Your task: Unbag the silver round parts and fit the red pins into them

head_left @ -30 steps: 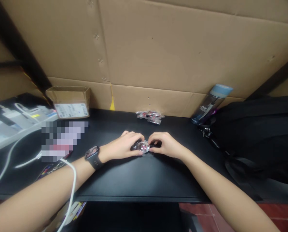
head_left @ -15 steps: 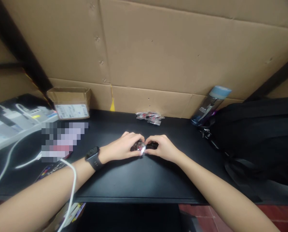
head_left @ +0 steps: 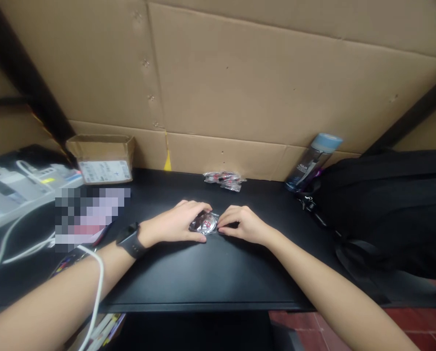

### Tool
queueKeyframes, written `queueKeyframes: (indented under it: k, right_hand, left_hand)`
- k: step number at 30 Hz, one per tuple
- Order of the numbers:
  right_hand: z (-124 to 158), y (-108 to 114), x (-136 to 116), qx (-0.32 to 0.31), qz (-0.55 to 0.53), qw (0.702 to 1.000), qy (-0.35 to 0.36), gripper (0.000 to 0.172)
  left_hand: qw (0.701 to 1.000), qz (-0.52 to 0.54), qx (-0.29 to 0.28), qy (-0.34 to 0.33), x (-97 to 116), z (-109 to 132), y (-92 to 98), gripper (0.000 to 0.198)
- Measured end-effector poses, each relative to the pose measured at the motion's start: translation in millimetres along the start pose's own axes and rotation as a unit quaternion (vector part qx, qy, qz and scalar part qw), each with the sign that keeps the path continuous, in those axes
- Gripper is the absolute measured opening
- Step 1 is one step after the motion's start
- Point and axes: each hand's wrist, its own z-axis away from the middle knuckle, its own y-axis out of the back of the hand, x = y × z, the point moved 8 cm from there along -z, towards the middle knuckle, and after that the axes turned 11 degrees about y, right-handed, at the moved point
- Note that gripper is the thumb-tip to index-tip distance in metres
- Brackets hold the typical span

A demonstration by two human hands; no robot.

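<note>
A round, shiny silver piece with a red mark, in a clear plastic wrapper (head_left: 207, 224), lies on the black tabletop in front of me. My left hand (head_left: 183, 220) curves around its left side, thumb below and fingers above, spread apart. From the right, my right hand (head_left: 245, 225) pinches at the wrapper's right edge with thumb and fingertips together. Behind both hands, several similar clear packets with red marks (head_left: 225, 180) sit in a small heap against the cardboard wall. A dark watch (head_left: 132, 240) is on my left wrist.
At the back left is a small open cardboard box (head_left: 104, 158), with a white power strip (head_left: 28, 195) and white cables nearby. A bottle with a blue cap (head_left: 309, 163) leans at the back right beside a black bag (head_left: 386, 209). A pixelated patch covers something at left.
The hands have moved apart. The left thumb and fingers have spread away from the wrapped piece, which now shows more fully. The right fingertips have closed together at its edge.
</note>
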Motion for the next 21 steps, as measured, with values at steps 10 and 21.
queueKeyframes:
  k: [10, 21]
  right_hand:
    - [-1.3, -10.0, -13.5, -0.056, 0.106, 0.993, 0.022, 0.029]
    - [1.2, -27.7, -20.6, -0.125, 0.19, 0.974, 0.015, 0.062]
  left_hand:
    - [1.0, 0.012, 0.016, 0.0, -0.7, -1.4, 3.1, 0.07]
    - [1.0, 0.012, 0.002, 0.01, -6.2, -1.3, -2.3, 0.072]
